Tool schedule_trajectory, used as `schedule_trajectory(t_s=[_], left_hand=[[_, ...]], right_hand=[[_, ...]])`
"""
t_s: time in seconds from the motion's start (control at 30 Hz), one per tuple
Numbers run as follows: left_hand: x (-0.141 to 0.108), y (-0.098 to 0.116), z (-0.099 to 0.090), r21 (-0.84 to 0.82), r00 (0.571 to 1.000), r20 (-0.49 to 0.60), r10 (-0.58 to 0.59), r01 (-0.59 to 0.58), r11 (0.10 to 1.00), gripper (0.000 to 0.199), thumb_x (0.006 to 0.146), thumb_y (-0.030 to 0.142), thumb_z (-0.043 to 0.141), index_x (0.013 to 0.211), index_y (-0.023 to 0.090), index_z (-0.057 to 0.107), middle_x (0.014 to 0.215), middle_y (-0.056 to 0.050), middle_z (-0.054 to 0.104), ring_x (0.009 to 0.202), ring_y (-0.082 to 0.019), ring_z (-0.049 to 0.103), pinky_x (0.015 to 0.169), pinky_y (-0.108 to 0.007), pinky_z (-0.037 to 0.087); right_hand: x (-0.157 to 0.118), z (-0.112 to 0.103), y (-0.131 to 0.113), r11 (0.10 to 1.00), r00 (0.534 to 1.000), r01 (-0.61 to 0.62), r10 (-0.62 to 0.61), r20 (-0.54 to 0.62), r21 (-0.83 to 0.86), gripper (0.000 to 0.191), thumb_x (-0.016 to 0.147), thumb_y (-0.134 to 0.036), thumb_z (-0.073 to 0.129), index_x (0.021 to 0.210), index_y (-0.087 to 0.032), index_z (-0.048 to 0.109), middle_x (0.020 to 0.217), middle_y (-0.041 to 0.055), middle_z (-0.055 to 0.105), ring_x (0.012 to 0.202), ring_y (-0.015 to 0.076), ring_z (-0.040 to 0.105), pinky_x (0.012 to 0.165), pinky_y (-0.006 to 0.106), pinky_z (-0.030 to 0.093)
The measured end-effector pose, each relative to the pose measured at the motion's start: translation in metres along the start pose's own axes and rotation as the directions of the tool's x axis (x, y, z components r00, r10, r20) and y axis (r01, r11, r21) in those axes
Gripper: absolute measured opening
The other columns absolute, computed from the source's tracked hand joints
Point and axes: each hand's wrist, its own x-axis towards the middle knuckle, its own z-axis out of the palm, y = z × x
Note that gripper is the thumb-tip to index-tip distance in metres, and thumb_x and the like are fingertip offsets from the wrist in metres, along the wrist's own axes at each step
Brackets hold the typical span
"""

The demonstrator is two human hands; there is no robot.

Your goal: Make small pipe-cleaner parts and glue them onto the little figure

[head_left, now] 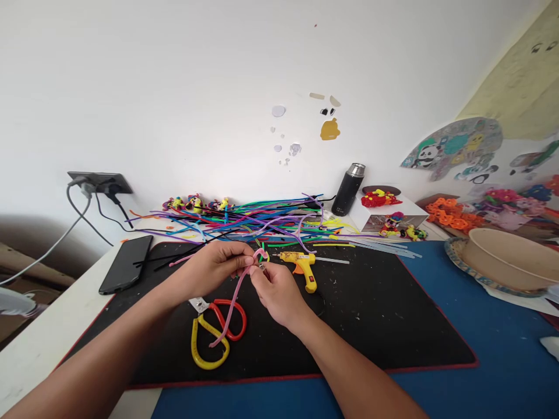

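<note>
A pink pipe cleaner (236,294) is pinched between my two hands above the black mat (358,326). My left hand (222,262) has its thumb and fingers closed on it near a curled upper end. Close beside, my right hand (279,291) pinches at the same spot; a small bit of green and yellow shows by the fingertips. The pipe cleaner's long tail hangs down toward me, across scissors (209,349) with one red and one yellow handle. Just past my right hand lies a yellow hot glue gun (301,265). What exactly sits between the fingertips is partly hidden.
Many coloured pipe cleaners (262,218) lie heaped along the wall. A phone (126,265) rests at left, below a power socket (100,182) with cables. Behind stand a black flask (348,189) and a white box (393,215); a beige bowl (510,262) is at right.
</note>
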Motion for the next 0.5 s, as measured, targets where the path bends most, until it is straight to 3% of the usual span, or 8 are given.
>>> schedule_trajectory(t_s=[0.5], left_hand=[[-0.0014, 0.0037, -0.0042, 0.069, 0.999, 0.023, 0.035, -0.036, 0.997, 0.031, 0.099, 0.043, 0.061, 0.084, 0.02, 0.074, 0.074, -0.001, 0.066, 0.067, -0.015, 0.054, 0.065, -0.024, 0.046]], right_hand=[[-0.0021, 0.0037, 0.0016, 0.997, 0.999, -0.044, 0.043, 0.01, 0.068, 0.044, 0.095, -0.05, 0.061, 0.066, -0.024, 0.04, 0.052, -0.0076, 0.035, 0.047, 0.0098, 0.029, 0.049, 0.027, 0.02]])
